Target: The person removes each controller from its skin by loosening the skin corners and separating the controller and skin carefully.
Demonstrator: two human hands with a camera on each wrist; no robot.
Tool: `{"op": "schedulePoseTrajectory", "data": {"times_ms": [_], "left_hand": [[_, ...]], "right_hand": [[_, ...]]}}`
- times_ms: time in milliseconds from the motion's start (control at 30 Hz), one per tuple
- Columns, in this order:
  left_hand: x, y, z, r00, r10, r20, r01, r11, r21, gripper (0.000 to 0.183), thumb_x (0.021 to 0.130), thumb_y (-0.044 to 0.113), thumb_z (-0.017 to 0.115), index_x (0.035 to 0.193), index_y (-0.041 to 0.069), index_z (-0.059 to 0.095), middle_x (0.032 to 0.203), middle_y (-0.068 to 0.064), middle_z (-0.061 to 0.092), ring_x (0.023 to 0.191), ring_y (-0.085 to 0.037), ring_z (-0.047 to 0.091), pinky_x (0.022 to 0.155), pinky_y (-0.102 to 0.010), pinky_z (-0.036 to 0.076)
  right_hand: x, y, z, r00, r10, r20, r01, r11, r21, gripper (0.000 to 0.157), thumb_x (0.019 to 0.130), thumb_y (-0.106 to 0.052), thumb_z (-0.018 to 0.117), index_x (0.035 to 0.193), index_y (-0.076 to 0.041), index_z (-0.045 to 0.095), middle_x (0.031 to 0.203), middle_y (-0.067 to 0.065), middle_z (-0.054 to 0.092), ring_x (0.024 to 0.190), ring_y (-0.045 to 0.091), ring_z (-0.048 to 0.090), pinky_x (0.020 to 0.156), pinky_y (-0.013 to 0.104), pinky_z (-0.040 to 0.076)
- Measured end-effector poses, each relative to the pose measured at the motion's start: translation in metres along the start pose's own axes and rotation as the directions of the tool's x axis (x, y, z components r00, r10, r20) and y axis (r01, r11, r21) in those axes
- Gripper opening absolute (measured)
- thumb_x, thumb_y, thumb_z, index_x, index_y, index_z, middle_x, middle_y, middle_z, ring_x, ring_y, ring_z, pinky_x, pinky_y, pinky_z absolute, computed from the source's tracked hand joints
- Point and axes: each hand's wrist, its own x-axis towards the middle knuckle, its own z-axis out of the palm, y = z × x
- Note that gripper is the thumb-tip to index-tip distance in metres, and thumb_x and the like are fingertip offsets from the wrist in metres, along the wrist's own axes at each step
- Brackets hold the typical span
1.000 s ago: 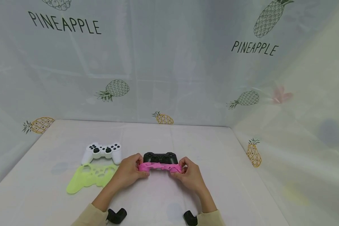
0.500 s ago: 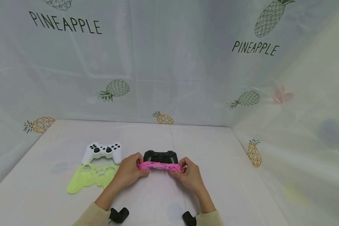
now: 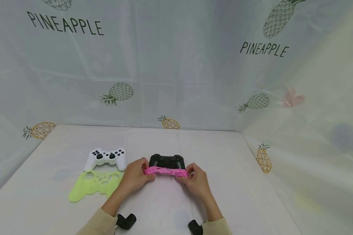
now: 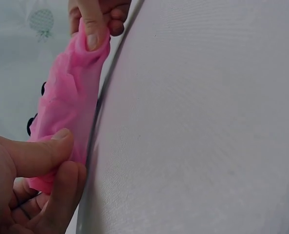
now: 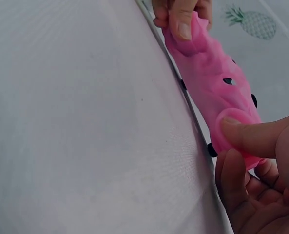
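A pink silicone controller cover point(image 3: 165, 171) is stretched between both hands, bunched and folded. My left hand point(image 3: 136, 176) pinches its left end, thumb on the near side. The opposite end is pinched by my right hand point(image 3: 196, 180). Just behind the cover, a black game controller point(image 3: 166, 161) shows its upper part; its near part is hidden by the pink cover. In the left wrist view, the left thumb presses into the wrinkled cover point(image 4: 64, 107). Seen from the right wrist, the cover point(image 5: 212, 83) has dark bits of the controller showing past its edges.
To the left lies a white game controller point(image 3: 107, 158) with black sticks. Nearer, a flat yellow-green silicone cover point(image 3: 95, 184) lies partly behind the left forearm. Black camera mounts point(image 3: 126, 222) sit at both wrists. A pineapple-print curtain point(image 3: 176, 65) stands behind the white table point(image 3: 238, 182).
The black controller and pink cover have shifted slightly away from the body, with more of the controller's top showing. Both hands keep their pinch on the cover.
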Motion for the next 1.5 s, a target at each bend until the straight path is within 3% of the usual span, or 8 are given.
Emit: {"op": "schedulePoseTrajectory", "data": {"times_ms": [300, 500, 700, 900, 1100, 1233, 1500], "left_hand": [[0.004, -0.002, 0.003, 1.000, -0.011, -0.012, 0.011, 1.000, 0.010, 0.036, 0.079, 0.018, 0.094, 0.085, 0.015, 0.059, 0.068, 0.002, 0.055, 0.067, -0.015, 0.051, 0.062, -0.031, 0.039], [0.004, -0.004, 0.003, 1.000, 0.005, 0.016, -0.005, 1.000, -0.010, 0.029, 0.082, 0.012, 0.091, 0.086, 0.014, 0.063, 0.063, 0.003, 0.058, 0.060, -0.011, 0.057, 0.063, -0.031, 0.042], [0.003, 0.000, 0.002, 0.997, 0.003, 0.073, -0.001, 1.000, -0.027, 0.028, 0.082, 0.012, 0.092, 0.091, 0.014, 0.065, 0.069, 0.001, 0.059, 0.062, -0.012, 0.059, 0.065, -0.032, 0.043], [0.001, -0.003, 0.001, 0.996, 0.008, 0.090, -0.006, 1.000, -0.031, 0.031, 0.079, 0.016, 0.094, 0.094, 0.018, 0.068, 0.079, 0.004, 0.062, 0.075, -0.015, 0.056, 0.071, -0.034, 0.046], [-0.006, -0.002, -0.005, 0.986, 0.059, 0.156, -0.044, 0.994, -0.096, 0.039, 0.078, 0.015, 0.094, 0.109, 0.018, 0.072, 0.095, 0.004, 0.065, 0.082, -0.014, 0.058, 0.075, -0.031, 0.049], [-0.010, -0.003, -0.008, 0.981, 0.079, 0.178, -0.059, 0.992, -0.111, 0.045, 0.079, 0.016, 0.094, 0.118, 0.017, 0.073, 0.096, 0.001, 0.063, 0.084, -0.015, 0.057, 0.074, -0.029, 0.048], [-0.016, -0.005, -0.009, 0.974, 0.107, 0.199, -0.085, 0.990, -0.113, 0.054, 0.080, 0.026, 0.093, 0.127, 0.011, 0.072, 0.098, -0.002, 0.060, 0.085, -0.017, 0.055, 0.071, -0.029, 0.047]], "right_hand": [[0.001, 0.000, 0.003, 1.000, -0.003, -0.023, 0.003, 1.000, 0.007, 0.040, 0.078, -0.017, 0.096, 0.095, -0.009, 0.061, 0.085, 0.002, 0.062, 0.067, 0.011, 0.053, 0.057, 0.022, 0.043], [0.001, -0.001, 0.003, 1.000, 0.009, 0.001, -0.009, 1.000, 0.020, 0.037, 0.080, -0.013, 0.094, 0.098, -0.007, 0.063, 0.087, 0.005, 0.064, 0.070, 0.013, 0.055, 0.061, 0.023, 0.046], [0.000, -0.001, 0.002, 1.000, 0.007, 0.026, -0.008, 1.000, 0.030, 0.038, 0.080, -0.012, 0.094, 0.101, -0.007, 0.063, 0.091, 0.006, 0.065, 0.072, 0.015, 0.056, 0.061, 0.023, 0.047], [-0.001, 0.000, 0.000, 0.996, -0.020, 0.085, 0.015, 0.998, 0.059, 0.036, 0.082, -0.011, 0.092, 0.105, -0.009, 0.065, 0.097, 0.006, 0.066, 0.077, 0.016, 0.061, 0.065, 0.024, 0.051], [-0.003, -0.003, -0.004, 0.986, -0.048, 0.160, 0.031, 0.994, 0.103, 0.035, 0.085, -0.007, 0.090, 0.111, -0.010, 0.067, 0.108, 0.009, 0.066, 0.081, 0.017, 0.063, 0.063, 0.025, 0.056], [-0.004, -0.006, -0.006, 0.974, -0.062, 0.217, 0.037, 0.993, 0.116, 0.038, 0.086, -0.005, 0.088, 0.118, -0.012, 0.068, 0.113, 0.009, 0.066, 0.083, 0.017, 0.066, 0.066, 0.026, 0.058], [-0.006, -0.007, -0.007, 0.968, -0.079, 0.240, 0.053, 0.992, 0.111, 0.041, 0.082, -0.006, 0.090, 0.116, -0.008, 0.067, 0.102, 0.006, 0.067, 0.083, 0.015, 0.071, 0.071, 0.026, 0.058]]}}
